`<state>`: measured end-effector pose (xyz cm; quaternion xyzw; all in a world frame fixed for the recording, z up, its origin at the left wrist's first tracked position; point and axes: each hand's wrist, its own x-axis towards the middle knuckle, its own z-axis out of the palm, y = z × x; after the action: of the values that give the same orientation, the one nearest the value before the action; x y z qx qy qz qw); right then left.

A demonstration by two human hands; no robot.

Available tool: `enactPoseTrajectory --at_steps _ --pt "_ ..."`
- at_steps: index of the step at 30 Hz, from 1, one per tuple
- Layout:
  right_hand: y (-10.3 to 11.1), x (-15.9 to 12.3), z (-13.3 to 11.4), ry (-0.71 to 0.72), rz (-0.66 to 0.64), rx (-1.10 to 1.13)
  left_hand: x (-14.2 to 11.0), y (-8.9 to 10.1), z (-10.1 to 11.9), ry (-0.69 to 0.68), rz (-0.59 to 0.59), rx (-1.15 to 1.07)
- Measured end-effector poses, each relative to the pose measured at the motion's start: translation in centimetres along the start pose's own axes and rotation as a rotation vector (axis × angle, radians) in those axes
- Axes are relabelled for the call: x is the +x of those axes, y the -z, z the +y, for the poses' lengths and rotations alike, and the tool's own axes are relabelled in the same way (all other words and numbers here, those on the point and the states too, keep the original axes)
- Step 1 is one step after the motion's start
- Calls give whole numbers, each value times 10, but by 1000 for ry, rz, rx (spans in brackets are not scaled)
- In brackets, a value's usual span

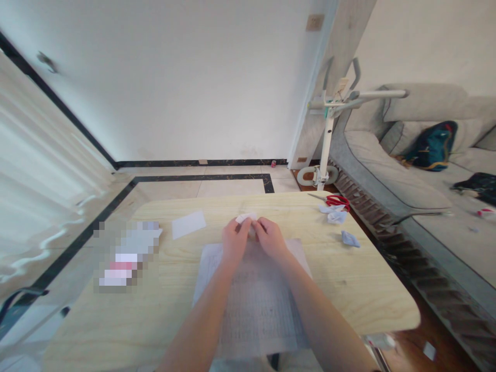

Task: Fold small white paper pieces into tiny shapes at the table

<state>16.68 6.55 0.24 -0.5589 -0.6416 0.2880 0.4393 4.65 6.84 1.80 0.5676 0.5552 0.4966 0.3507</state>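
Observation:
My left hand (234, 238) and my right hand (269, 236) meet near the middle of the table, fingers closed on a small piece of white paper (246, 217). Its upper edge shows above my fingertips; the rest is hidden by them. Beneath my hands and forearms lies a large printed sheet (259, 305) with rows of faint text. A blank white slip of paper (189, 225) rests to the left of my left hand. Off to the right are crumpled or folded papers (336, 216) and a single folded bluish paper piece (350, 238).
Red-handled scissors (338, 201) lie at the table's (360, 289) far right corner. A pixelated patch (132, 253) covers something at the left edge. Beyond stand a white exercise machine (327, 139) and a grey sofa (422, 201) with a backpack (434, 146). A white wall rises ahead.

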Motion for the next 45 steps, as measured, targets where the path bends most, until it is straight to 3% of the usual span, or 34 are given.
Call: enactPoseTrajectory --at_steps 22,40,45 --pt "1 -1 -1 17 -50 49 1 0 -1 0 7 28" --pt "-1 -1 3 -54 19 290 0 -1 3 38 -105 -46" --pt "-1 0 5 -25 39 225 0 -1 4 45 -119 -67"
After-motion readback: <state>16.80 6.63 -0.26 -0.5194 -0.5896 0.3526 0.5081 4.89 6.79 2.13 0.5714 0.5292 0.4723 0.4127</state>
